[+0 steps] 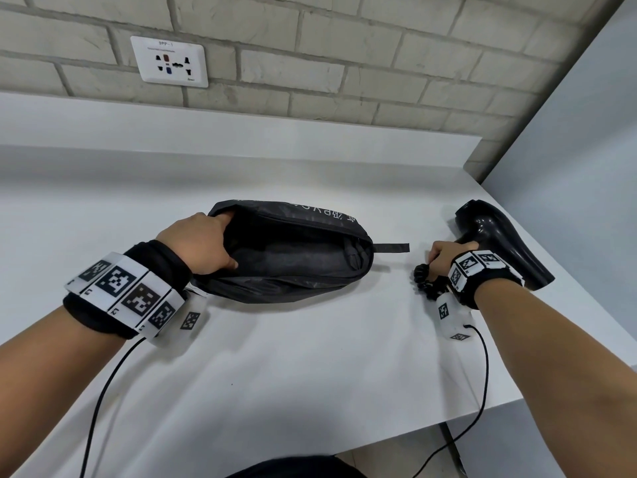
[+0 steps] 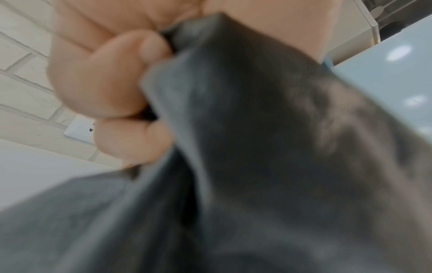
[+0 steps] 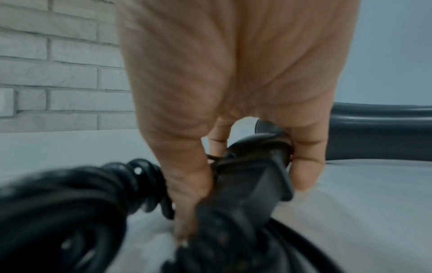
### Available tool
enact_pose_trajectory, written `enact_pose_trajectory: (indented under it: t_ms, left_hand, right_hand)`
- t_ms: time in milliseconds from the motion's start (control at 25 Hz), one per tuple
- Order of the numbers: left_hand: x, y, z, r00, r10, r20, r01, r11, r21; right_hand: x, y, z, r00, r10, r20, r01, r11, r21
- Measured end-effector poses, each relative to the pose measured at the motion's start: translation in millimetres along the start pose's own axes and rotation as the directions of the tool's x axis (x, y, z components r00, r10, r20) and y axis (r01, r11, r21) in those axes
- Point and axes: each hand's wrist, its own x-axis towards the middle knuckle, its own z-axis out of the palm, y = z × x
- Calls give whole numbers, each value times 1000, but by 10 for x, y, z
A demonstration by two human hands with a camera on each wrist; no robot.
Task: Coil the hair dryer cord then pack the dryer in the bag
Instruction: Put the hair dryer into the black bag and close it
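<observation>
step: packing, cord (image 1: pixel 424 279) looks coiled | left hand (image 1: pixel 203 243) grips bag (image 1: pixel 310 222) rim, holding it open | right hand (image 1: pixel 444 255) grips dryer (image 1: pixel 496 232) handle with cord | next: lift dryer left into bag

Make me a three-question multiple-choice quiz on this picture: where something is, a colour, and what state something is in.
1. Where is the hair dryer? A) inside the bag B) on the table, right of the bag C) plugged in at the wall
2. What colour is the bag? A) red B) white C) black
3. The bag is: A) held open B) zipped shut C) folded flat

Answers: 1 B, it lies at the right hand, which grips it with the coiled cord. 2 C, dark fabric. 3 A, the left hand spreads its mouth.
</observation>
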Motion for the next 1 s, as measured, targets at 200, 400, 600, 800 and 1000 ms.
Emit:
enact_pose_trajectory:
  t_ms: [200,400,600,800,1000]
  left_hand:
    - [15,-6,15,1000,8,11,-8,1000,6]
    - [19,-12,24,1000,-6,18,5,1000,11]
    - [30,-20,15,999,-21,30,21,1000,16]
    - [25,13,22,999,-10,32,9,1000,15]
    - [7,22,25,1000,0,26,0,1000,22]
  right_hand:
    - [74,-23,-92,990,44,138,-39,998,-39]
    - [209,30,-68,975,220,3,-220,971,95]
    - [257,20,-41,978,172,119,-178,983,47]
    - [391,112,130,973,151,174,-187,958,217]
    - [66,56,14,987,111,120,-126,984,127]
